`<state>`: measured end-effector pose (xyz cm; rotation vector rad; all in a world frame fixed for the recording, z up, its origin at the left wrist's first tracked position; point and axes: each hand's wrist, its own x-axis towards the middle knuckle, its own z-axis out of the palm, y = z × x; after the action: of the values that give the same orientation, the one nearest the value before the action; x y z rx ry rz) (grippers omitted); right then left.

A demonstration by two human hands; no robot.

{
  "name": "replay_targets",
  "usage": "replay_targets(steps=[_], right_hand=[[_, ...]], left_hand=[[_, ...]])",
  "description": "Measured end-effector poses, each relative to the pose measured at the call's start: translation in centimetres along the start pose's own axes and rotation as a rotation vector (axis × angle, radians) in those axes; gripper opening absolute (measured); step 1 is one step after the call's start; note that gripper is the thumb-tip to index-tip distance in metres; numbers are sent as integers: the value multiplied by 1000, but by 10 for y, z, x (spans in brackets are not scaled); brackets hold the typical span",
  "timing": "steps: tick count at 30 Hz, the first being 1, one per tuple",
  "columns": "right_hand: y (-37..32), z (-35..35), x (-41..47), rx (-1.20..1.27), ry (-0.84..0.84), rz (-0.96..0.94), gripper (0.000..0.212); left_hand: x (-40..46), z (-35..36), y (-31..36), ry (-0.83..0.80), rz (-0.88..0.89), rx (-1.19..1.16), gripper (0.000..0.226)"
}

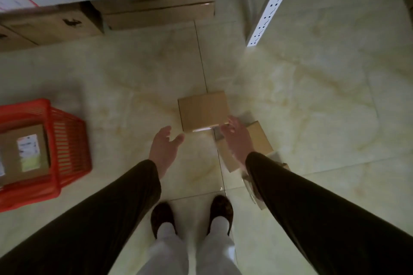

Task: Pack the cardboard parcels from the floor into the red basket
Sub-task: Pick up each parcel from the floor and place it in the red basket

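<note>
While the person stands on pale floor tiles, the red basket (67, 140) sits far left of the fingers, a labelled parcel (24, 154) already inside. Left hand (164, 148) hovers with fingers spread wide, empty, just short of a cardboard parcel (203, 110) lying flat. Right hand (234, 138), fingers also loosely spread, touches that parcel's near right corner, above a second parcel (259, 138).
</note>
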<state>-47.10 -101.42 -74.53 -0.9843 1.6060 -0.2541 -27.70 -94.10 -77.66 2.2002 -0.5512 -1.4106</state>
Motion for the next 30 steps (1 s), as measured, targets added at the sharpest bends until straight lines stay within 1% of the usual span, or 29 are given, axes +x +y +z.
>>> replay_targets(steps=[5, 8, 11, 15, 18, 20, 24, 27, 30], right_hand=[[11, -3, 65, -205, -72, -18, 61], [19, 4, 102, -290, -93, 3, 65], [29, 12, 134, -347, -121, 28, 64], [42, 20, 164, -341, -159, 112, 52], [47, 24, 175, -329, -178, 155, 49], [48, 25, 179, -307, -159, 171, 50], [40, 23, 171, -246, -135, 181, 49], [26, 19, 154, -205, -101, 138, 47], [8, 17, 126, -176, -77, 83, 38]], left_hand=[[51, 30, -7, 9, -69, -90, 75], [85, 44, -10, 23, -74, -75, 76], [113, 56, -18, 27, -102, -113, 76], [142, 68, -31, -13, -131, -103, 77], [154, 75, -36, -81, -130, -96, 64], [156, 78, -37, -83, -132, -115, 60], [147, 77, -30, -41, -129, -171, 59], [127, 67, -21, 47, -83, -214, 57], [100, 46, -10, 102, -40, -254, 50]])
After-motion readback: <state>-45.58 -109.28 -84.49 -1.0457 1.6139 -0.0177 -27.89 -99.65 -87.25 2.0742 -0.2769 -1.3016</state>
